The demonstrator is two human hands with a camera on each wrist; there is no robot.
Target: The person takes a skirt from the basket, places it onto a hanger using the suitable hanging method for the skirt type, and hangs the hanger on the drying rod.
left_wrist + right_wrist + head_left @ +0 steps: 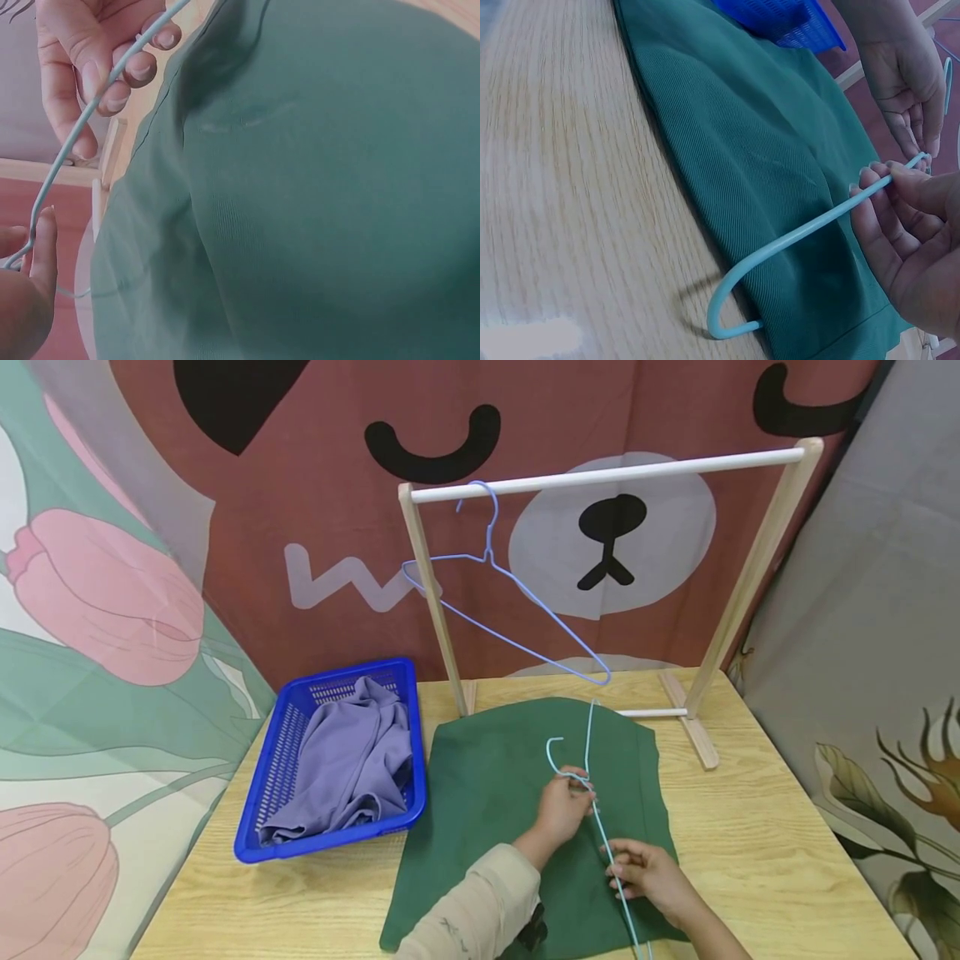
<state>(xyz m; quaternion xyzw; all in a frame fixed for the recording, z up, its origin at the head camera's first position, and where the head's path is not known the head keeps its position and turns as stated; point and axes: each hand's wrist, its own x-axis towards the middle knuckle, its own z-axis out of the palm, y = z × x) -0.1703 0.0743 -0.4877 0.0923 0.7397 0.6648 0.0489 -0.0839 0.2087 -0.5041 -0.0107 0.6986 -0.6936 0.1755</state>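
A pale turquoise clothes hanger (605,837) is held tilted over a green cloth garment (491,793) spread on the table. Near the base of its hook, my left hand (564,810) pinches the wire. Farther down one shoulder, my right hand (651,878) has its thumb on the wire and its fingers behind it, as the right wrist view shows on the hanger (795,234). The curved end of that shoulder hangs over the garment's edge (694,172). The garment lies flat with a few soft folds.
A blue plastic basket (255,814) with a crumpled purple garment (345,760) stands at the left. Behind the green garment rises a wooden rack with a white rail (637,472). From the rail hangs a bare periwinkle hanger (525,589). Printed cloths surround the wooden table (757,852).
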